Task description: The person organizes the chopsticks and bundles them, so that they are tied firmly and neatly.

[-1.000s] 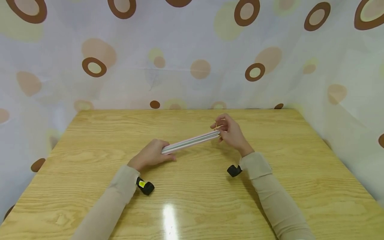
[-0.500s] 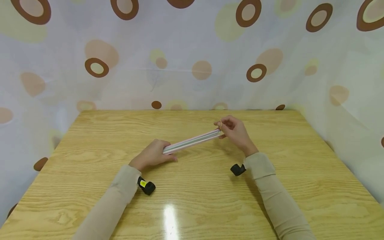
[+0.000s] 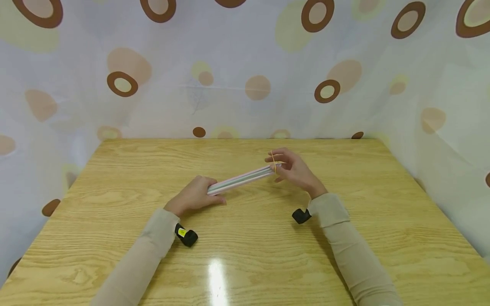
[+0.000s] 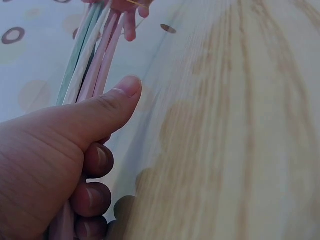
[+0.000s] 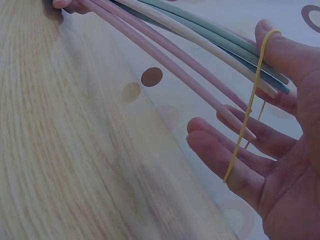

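Observation:
My left hand grips a bundle of pastel chopsticks at one end, in pink, white, green and blue-green. In the left wrist view its thumb lies along the bundle and the fingers curl around it. The chopsticks slant up to the right, held above the table. At their far ends is my right hand, thumb and fingers spread apart. A yellow rubber band is stretched over that thumb and those fingers. In the right wrist view the chopstick tips, slightly fanned, reach through the band's loop towards the palm.
A wooden table lies beneath both hands. Behind it and at the sides hangs a white cloth with brown and beige spots. Each wrist carries a small black camera.
My right hand first drew back slightly to the right, then moved left over the chopstick tips, its fingers spreading and stretching the rubber band around them. The left hand has hardly moved.

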{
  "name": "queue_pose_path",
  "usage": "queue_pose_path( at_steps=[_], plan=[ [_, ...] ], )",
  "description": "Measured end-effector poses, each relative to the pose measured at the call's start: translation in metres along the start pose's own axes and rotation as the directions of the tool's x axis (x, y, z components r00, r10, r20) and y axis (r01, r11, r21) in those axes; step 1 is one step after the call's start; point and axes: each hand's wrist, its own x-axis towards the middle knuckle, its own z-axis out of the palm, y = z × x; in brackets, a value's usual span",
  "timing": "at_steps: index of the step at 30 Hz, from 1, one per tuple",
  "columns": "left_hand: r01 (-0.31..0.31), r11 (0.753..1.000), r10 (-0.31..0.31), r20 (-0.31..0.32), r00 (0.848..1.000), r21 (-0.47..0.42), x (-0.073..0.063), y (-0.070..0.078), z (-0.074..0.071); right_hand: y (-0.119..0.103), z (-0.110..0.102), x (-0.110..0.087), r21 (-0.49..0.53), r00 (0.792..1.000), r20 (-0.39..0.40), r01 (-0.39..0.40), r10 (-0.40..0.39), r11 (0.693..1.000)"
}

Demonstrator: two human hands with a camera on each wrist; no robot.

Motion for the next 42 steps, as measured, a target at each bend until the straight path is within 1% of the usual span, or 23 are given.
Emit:
queue_pose_path(
  at_steps=[6,12,18,20,22,24,25,27,30,33,35,37,38,39,41,42],
  plan=[
    [-0.001,1.000,0.001,0.001,1.000,0.008,0.000,0.000,-0.001,0.003,0.008,0.002,0.018,1.000,0.015,-0.011,0.011,1.000],
    [-0.001,1.000,0.001,0.009,1.000,0.008,0.000,0.000,-0.001,0.003,0.011,0.002,0.069,0.999,0.047,-0.015,0.012,0.998],
    [-0.027,1.000,0.027,-0.001,1.000,0.004,0.000,0.000,-0.002,0.001,0.014,0.001,0.105,0.998,0.063,-0.009,0.002,0.994],
    [-0.035,0.999,0.035,-0.007,0.999,-0.009,0.001,-0.001,-0.001,0.001,0.015,0.001,0.134,0.998,0.067,-0.016,0.007,0.991],
    [-0.038,0.999,0.038,-0.013,0.999,-0.027,0.000,-0.002,-0.001,0.000,0.018,0.000,0.196,0.997,0.076,-0.030,0.015,0.980],
    [-0.041,0.998,0.040,-0.021,0.999,-0.044,0.000,-0.001,0.001,0.001,0.021,0.000,0.286,0.996,0.089,-0.045,0.021,0.957],
    [-0.043,0.998,0.042,-0.026,0.999,-0.052,0.001,-0.001,0.001,0.001,0.022,0.000,0.343,0.995,0.096,-0.054,0.023,0.938],
    [-0.046,0.997,0.044,-0.034,0.998,-0.059,0.001,-0.001,0.003,0.003,0.024,0.000,0.451,0.994,0.109,-0.048,-0.002,0.891],
    [-0.048,0.997,0.045,-0.046,0.998,-0.058,0.002,0.000,0.004,0.007,0.026,0.000,0.571,0.992,0.118,-0.024,-0.053,0.821],
    [-0.037,0.998,0.033,-0.061,0.998,-0.058,0.003,0.002,0.004,0.009,0.028,0.001,0.635,0.987,0.128,-0.005,-0.099,0.772],
    [-0.028,0.998,0.024,-0.079,0.997,-0.053,0.003,0.003,0.004,0.007,0.031,0.001,0.667,0.988,0.122,-0.013,-0.092,0.745],
    [-0.014,0.999,0.009,-0.111,0.994,-0.040,0.003,0.003,0.004,0.005,0.034,0.002,0.679,0.994,0.095,-0.027,-0.051,0.734],
    [-0.006,0.999,0.002,-0.126,0.992,-0.032,0.003,0.003,0.004,0.004,0.036,0.002,0.679,0.997,0.072,-0.033,-0.022,0.734],
    [0.004,1.000,-0.008,-0.140,0.990,-0.027,0.003,0.003,0.005,0.003,0.038,0.002,0.665,0.999,0.046,-0.043,0.017,0.745],
    [0.031,0.999,-0.034,-0.173,0.984,-0.021,0.003,0.002,0.005,0.002,0.043,0.002,0.625,0.995,-0.017,-0.063,0.094,0.778],
    [0.043,0.999,-0.047,-0.187,0.981,-0.021,0.003,0.002,0.006,0.002,0.046,0.002,0.594,0.991,-0.049,-0.072,0.126,0.801]
  ],
)
